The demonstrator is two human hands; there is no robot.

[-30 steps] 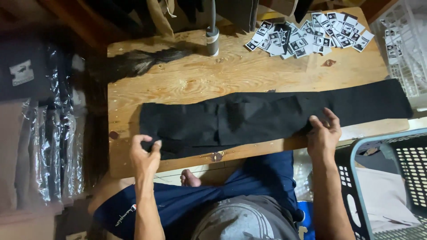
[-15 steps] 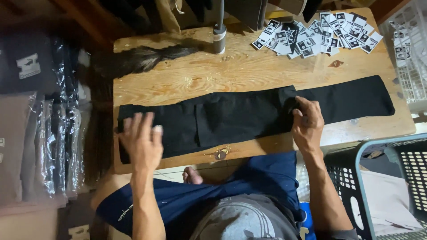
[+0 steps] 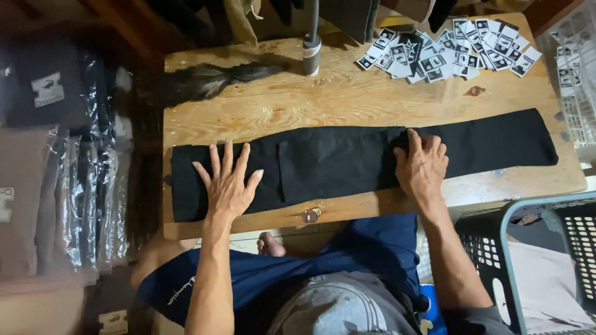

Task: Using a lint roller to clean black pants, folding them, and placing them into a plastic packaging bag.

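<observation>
While I sit at the wooden surface (image 3: 347, 99), both my hands lie flat on the black cloth (image 3: 335, 164), a long folded strip that runs across the near half from the left edge to well past the right. My left hand (image 3: 228, 186) presses its left part, all 5 fingers (image 3: 227, 156) spread wide and straight, gripping nothing. My right hand (image 3: 422, 169) rests palm down near the middle, fingers together and slightly bent over a fold line; they seem only to press, though I cannot tell if the tips pinch an edge. At the far right corner lies a heap of small black-and-white tags (image 3: 447, 53). A dark tuft (image 3: 205, 80), maybe fur, lies at the far left, and a grey post (image 3: 311, 53) stands between the 2. A slotted basket (image 3: 546, 260) sits just beside my right knee. Bagged garments (image 3: 56, 155) are stacked to my left.
</observation>
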